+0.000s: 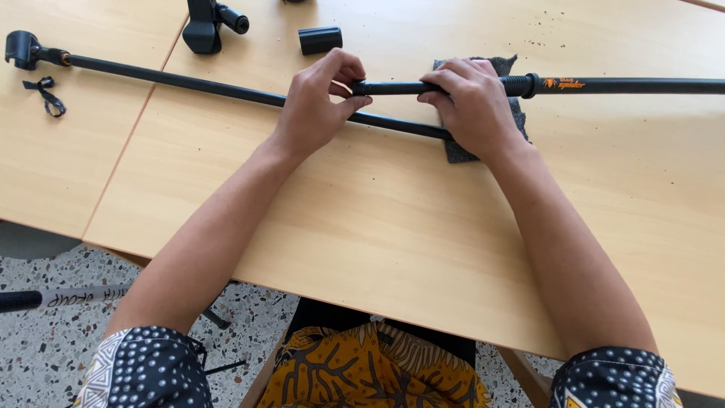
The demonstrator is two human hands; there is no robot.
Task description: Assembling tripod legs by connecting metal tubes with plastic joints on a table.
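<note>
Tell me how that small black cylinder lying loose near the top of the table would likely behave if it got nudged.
The small black cylinder lies on its side on the smooth wooden table, so it would probably roll rather than slide. It looks short and rigid, likely light, so a slight nudge could move it. It lies apart from both hands, and nothing beside it would obviously stop it.

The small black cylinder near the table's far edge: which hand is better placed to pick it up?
Left, probably. The left hand pinches the end of the upper black rod just below the black cylinder. The right hand grips the rod farther right, over the grey cloth.
</note>
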